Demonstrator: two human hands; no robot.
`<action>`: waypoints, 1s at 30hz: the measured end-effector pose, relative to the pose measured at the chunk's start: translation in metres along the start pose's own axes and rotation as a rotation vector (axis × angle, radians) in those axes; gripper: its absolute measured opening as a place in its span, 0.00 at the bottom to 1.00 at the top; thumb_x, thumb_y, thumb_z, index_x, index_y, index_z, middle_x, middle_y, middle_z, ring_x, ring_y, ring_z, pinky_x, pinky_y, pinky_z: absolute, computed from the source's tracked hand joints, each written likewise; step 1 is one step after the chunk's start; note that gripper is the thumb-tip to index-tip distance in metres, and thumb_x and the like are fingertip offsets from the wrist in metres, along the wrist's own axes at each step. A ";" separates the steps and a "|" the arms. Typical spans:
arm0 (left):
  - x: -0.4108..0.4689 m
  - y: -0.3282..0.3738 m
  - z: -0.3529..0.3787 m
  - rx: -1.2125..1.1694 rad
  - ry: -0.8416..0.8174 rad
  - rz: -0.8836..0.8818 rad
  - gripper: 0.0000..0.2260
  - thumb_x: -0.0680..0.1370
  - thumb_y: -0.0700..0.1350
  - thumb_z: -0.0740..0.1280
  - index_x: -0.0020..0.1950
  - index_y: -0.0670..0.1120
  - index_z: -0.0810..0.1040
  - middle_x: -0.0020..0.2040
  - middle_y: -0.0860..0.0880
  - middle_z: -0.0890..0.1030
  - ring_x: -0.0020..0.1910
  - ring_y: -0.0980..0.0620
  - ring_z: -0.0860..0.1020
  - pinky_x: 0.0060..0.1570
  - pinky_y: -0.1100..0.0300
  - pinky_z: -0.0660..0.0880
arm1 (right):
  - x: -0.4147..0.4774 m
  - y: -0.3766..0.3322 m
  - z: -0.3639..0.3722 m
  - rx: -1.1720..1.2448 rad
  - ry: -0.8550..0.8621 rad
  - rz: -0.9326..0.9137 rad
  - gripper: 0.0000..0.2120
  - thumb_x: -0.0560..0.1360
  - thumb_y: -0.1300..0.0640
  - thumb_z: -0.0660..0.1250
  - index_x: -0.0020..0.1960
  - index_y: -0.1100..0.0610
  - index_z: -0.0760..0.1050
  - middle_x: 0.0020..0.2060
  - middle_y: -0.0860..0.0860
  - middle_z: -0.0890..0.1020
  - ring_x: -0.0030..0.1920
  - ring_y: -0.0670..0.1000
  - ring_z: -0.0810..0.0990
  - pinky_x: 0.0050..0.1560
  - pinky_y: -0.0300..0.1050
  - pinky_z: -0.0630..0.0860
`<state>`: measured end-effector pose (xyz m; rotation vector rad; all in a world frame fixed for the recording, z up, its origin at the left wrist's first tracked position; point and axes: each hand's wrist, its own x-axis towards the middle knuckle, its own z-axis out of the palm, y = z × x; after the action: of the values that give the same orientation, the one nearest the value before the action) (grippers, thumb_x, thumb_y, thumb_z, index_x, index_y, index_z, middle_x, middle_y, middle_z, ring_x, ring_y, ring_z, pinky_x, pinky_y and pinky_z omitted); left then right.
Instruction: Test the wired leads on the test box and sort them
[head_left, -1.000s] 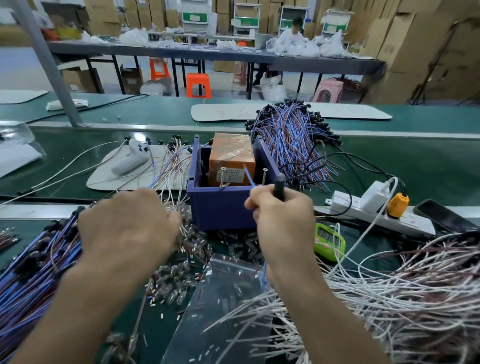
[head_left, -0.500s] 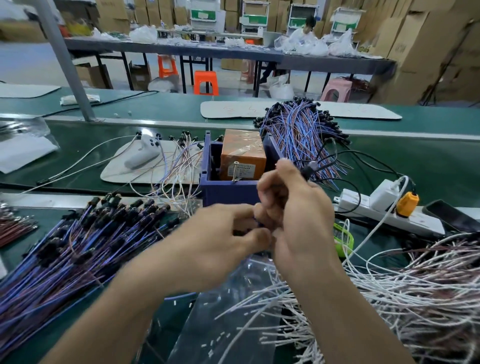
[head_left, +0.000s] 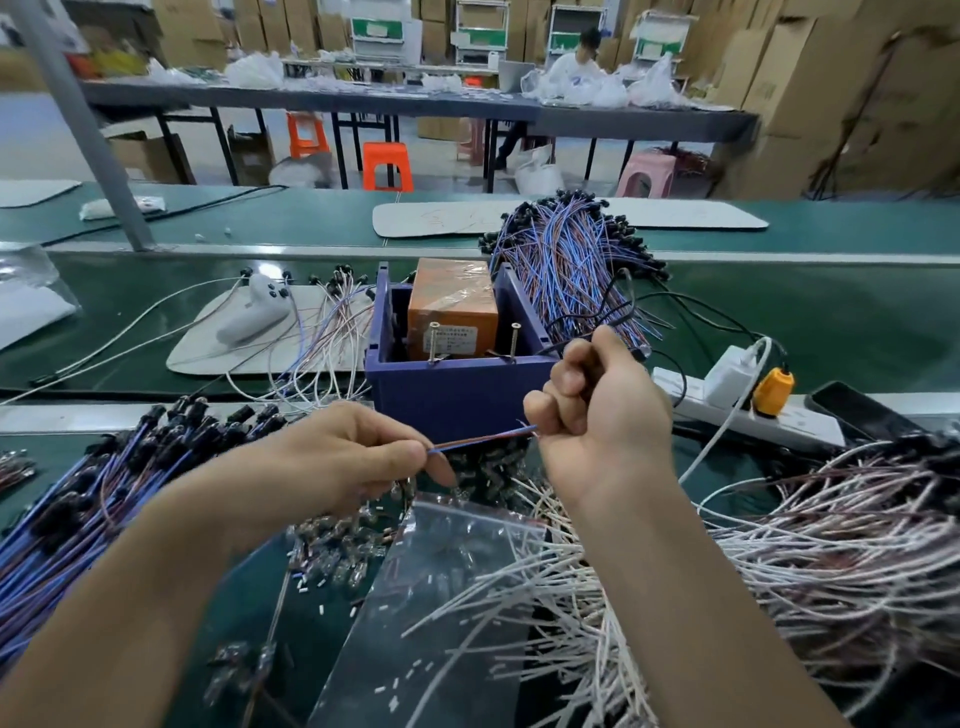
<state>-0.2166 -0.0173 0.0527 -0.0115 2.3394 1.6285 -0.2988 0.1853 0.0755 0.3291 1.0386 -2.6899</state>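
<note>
Blue and brown leads with black end caps (head_left: 78, 514) lie fanned in a thick pile on the green bench (head_left: 831, 322) at the far left. Behind them a white controller (head_left: 249, 314) rests on a pale mat (head_left: 218, 353), with a few loose thin leads (head_left: 322, 332) spread over the mat's right side. Nearer the middle, the left hand (head_left: 337, 457) is closed in a pinch, its grip on one end of a single blue-and-brown lead (head_left: 478, 440). That lead runs level across to the right hand (head_left: 597, 415), whose fingers are curled shut round its other end, in front of the dark blue test box (head_left: 457, 395). Inside the box sits an orange block (head_left: 452, 306), and two screws (head_left: 434, 340) stand upright along its near edge. Below the hands lie a scatter of small glass bulbs (head_left: 332, 551) and a clear plastic bag (head_left: 441, 597). Behind the box, to its right, a second heap of blue and brown leads (head_left: 571, 260) rests against it. Further right a white power strip (head_left: 748, 410) carries a white adapter and an orange plug (head_left: 773, 391), with a dark phone (head_left: 857, 410) just beside it. White and reddish wires (head_left: 831, 545) fill the bench at the right.
</note>
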 end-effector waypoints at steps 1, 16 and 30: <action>-0.003 -0.001 -0.006 0.016 -0.014 -0.002 0.14 0.80 0.57 0.69 0.52 0.49 0.89 0.28 0.54 0.62 0.28 0.54 0.59 0.28 0.64 0.59 | 0.001 -0.003 0.000 -0.001 0.001 -0.010 0.22 0.85 0.51 0.61 0.33 0.56 0.72 0.22 0.49 0.65 0.20 0.47 0.57 0.23 0.39 0.57; -0.014 0.036 0.026 0.225 0.298 0.089 0.06 0.77 0.49 0.73 0.42 0.58 0.88 0.31 0.48 0.84 0.25 0.51 0.77 0.24 0.63 0.72 | -0.026 -0.122 -0.126 -0.456 0.106 -0.114 0.12 0.81 0.65 0.58 0.42 0.62 0.75 0.25 0.53 0.68 0.17 0.45 0.55 0.22 0.39 0.57; 0.021 0.067 0.238 0.596 0.102 0.296 0.03 0.73 0.63 0.75 0.39 0.70 0.83 0.28 0.65 0.80 0.26 0.60 0.76 0.21 0.66 0.67 | -0.104 -0.195 -0.245 -1.476 0.459 -0.349 0.20 0.79 0.68 0.56 0.64 0.47 0.71 0.35 0.53 0.85 0.32 0.53 0.83 0.33 0.49 0.79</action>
<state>-0.1936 0.2290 0.0327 0.3991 2.9230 0.9867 -0.2287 0.5072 0.0516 0.4370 2.9450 -1.3265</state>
